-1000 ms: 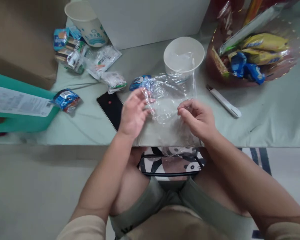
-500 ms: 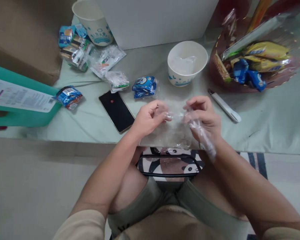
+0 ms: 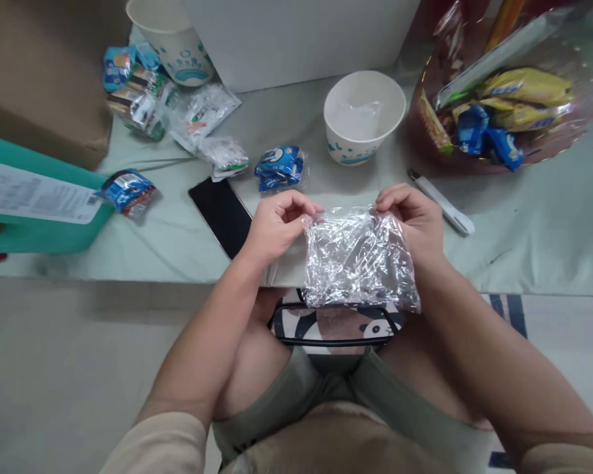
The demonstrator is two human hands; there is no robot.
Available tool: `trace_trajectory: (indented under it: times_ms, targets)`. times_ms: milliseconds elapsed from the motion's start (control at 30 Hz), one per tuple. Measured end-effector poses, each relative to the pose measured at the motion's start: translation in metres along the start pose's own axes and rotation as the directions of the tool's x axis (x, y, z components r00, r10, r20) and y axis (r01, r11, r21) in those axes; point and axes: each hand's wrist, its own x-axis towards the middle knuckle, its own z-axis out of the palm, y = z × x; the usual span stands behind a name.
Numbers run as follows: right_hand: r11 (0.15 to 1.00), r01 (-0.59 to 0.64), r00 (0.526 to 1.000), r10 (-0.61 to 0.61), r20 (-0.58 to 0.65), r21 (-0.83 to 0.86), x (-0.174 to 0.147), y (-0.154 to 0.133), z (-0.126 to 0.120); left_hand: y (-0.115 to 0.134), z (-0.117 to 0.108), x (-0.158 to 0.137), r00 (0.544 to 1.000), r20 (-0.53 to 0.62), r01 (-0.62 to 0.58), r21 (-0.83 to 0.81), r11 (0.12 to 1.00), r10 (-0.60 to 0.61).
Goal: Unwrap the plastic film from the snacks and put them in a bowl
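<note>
A crinkled clear plastic bag (image 3: 358, 260) is stretched between my two hands at the table's front edge. My left hand (image 3: 282, 224) pinches its upper left corner, and my right hand (image 3: 412, 220) grips the upper right corner. The bag hangs down over the edge toward my lap; I make out nothing inside it. Just beyond my left hand lie blue snack packets (image 3: 280, 168), and a dark phone (image 3: 221, 216) rests to its left. A white paper cup (image 3: 363, 118) with clear plastic in it stands beyond the bag. Right of my right hand is a white-handled tool (image 3: 442, 203).
A reddish clear bowl (image 3: 568, 141) of yellow and blue packets stands at the back right. Several snack packets (image 3: 138, 99) lie near another paper cup (image 3: 170, 43) at the back left. A cardboard box (image 3: 39, 85) and a green container (image 3: 74, 230) occupy the left side.
The bag, bunched and blurred between my hands before, is now spread flat. My hands have moved slightly apart. The view has shifted a little, while the items on the table keep their places.
</note>
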Motion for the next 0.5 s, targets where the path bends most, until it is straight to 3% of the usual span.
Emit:
trace_trajectory:
  times_ms: [200,333,500]
  targets:
    - [0.995,-0.084,0.990,0.077,-0.115,-0.056,-0.002,0.013,0.000,-0.002,-0.004,0.004,0.994,-0.103,-0.018,0.039,0.999,0.022]
    - [0.997,-0.081,0.987,0.081,-0.136,0.010,-0.001,0.024,-0.001,-0.002,-0.009,0.007,0.981,-0.171,-0.078,0.054,0.995,0.086]
    - [0.999,-0.015,1.000,0.015,0.007,-0.028,0.003,0.031,-0.006,0.001,-0.009,0.005,0.999,-0.036,-0.003,-0.005,1.000,0.003]
